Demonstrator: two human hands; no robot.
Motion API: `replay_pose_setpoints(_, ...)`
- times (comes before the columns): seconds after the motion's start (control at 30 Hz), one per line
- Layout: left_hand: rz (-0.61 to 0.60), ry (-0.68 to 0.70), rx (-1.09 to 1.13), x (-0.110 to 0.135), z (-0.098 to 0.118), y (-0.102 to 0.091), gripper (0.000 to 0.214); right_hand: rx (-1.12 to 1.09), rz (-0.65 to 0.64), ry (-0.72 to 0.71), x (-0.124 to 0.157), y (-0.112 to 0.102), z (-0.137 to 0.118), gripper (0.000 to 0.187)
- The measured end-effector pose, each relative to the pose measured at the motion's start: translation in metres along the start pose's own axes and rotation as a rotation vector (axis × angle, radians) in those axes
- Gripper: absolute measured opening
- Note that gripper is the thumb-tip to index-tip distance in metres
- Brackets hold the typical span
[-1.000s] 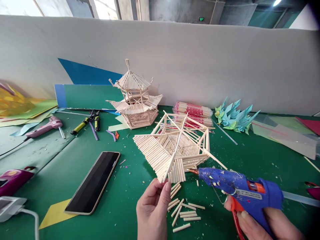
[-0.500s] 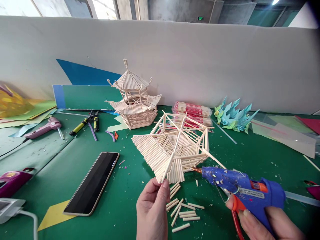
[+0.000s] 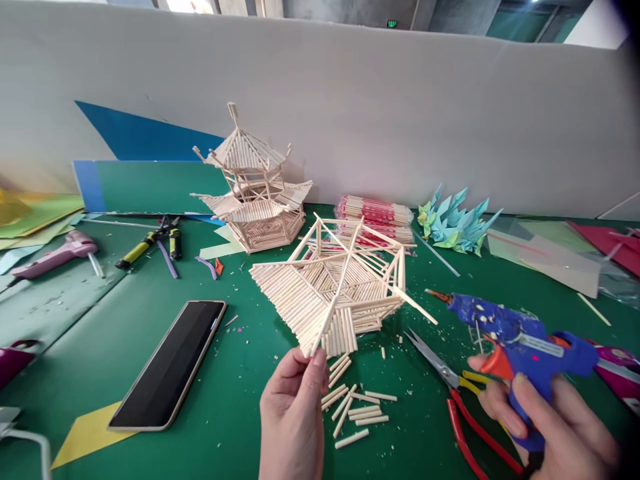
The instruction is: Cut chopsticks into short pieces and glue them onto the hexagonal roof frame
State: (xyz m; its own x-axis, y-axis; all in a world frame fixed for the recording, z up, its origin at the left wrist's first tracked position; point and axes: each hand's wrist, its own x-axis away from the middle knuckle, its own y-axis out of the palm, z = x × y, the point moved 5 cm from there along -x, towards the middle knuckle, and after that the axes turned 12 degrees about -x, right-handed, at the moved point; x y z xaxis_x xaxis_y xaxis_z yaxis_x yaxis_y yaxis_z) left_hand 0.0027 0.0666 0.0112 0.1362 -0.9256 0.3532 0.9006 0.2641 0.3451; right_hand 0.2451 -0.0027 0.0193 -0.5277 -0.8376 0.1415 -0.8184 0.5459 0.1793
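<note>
Blue glue gun partly hidden by right hand's fingers; white charger cut off at left edge.

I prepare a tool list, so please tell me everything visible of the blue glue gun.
The blue glue gun looks plastic, with an orange trigger, a copper-coloured tip and pale residue on its barrel. A narrow label runs along its side. A translucent stick protrudes from the back. The right hand grips the handle, holding the gun above the green table, tip towards the picture's left and slightly up, apart from the stick model.
</note>
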Motion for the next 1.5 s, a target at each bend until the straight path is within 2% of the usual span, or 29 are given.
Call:
replay_pose_setpoints(0.1,0.002,-0.008,0.0,0.0,0.0,0.0,0.017,-0.041,0.137,0.1,-0.012,-0.019,0.008,0.022)
replay_pose_setpoints(0.17,-0.008,-0.01,0.001,0.0,0.0,0.0,0.016,0.079,0.199,0.104,-0.026,-0.035,0.014,0.03)
replay_pose_setpoints(0.23,-0.015,-0.007,0.007,0.0,0.0,0.001,0.016,0.408,0.158,0.026,-0.044,-0.048,0.017,0.037)
replay_pose_setpoints(0.33,-0.018,0.008,0.017,0.0,0.0,0.0,0.015,0.648,0.14,0.022,-0.071,-0.064,0.028,0.039)
replay_pose_setpoints(0.47,-0.034,0.012,0.014,0.002,0.0,0.0,0.012,0.895,0.081,-0.018,-0.096,-0.066,0.029,0.037)
replay_pose_setpoints(0.57,-0.044,0.005,0.008,0.002,-0.001,0.0,0.011,1.033,0.122,-0.142,-0.095,-0.058,0.016,0.04)
replay_pose_setpoints(0.63,-0.054,0.004,0.002,0.002,-0.001,0.0,0.01,1.071,0.168,-0.239,-0.083,-0.049,0.007,0.042)
replay_pose_setpoints(0.7,-0.063,0.007,0.001,0.001,-0.002,0.0,0.008,1.047,0.15,-0.297,-0.065,-0.032,0.003,0.037)
replay_pose_setpoints(0.73,-0.067,0.009,-0.002,0.0,-0.002,0.0,0.007,1.019,0.104,-0.309,-0.055,-0.02,0.004,0.033)
replay_pose_setpoints(0.77,-0.07,0.014,-0.005,0.0,-0.002,-0.001,0.007,0.972,0.006,-0.309,-0.046,-0.006,0.008,0.029)
replay_pose_setpoints(0.8,-0.074,0.018,-0.01,0.0,-0.003,-0.001,0.007,0.879,-0.166,-0.28,-0.036,0.012,0.014,0.026)
replay_pose_setpoints(0.87,-0.079,0.021,-0.028,0.001,-0.004,-0.005,0.009,0.775,-0.386,-0.251,-0.021,0.041,0.025,0.019)
replay_pose_setpoints(0.93,-0.076,0.01,-0.059,0.003,-0.006,-0.012,0.01,0.742,-0.502,-0.266,-0.011,0.062,0.032,0.014)
replay_pose_setpoints(1.0,-0.055,0.013,-0.1,0.005,-0.008,-0.023,0.01,0.744,-0.559,-0.281,-0.008,0.074,0.038,0.012)
replay_pose_setpoints(1.17,0.012,0.048,-0.228,-0.001,-0.015,-0.058,0.008,0.756,-0.666,-0.257,-0.002,0.084,0.048,0.012)
replay_pose_setpoints(1.27,-0.01,0.104,-0.282,-0.009,-0.012,-0.076,0.025,0.81,-0.683,-0.296,-0.001,0.085,0.053,0.013)
replay_pose_setpoints(1.37,0.003,0.229,-0.483,-0.015,0.0,-0.089,0.031,0.856,-0.631,-0.354,-0.008,0.081,0.056,0.014)
replay_pose_setpoints(1.5,-0.051,0.405,-0.911,-0.015,0.012,-0.088,0.033,0.917,-0.483,-0.396,-0.025,0.066,0.057,0.016)
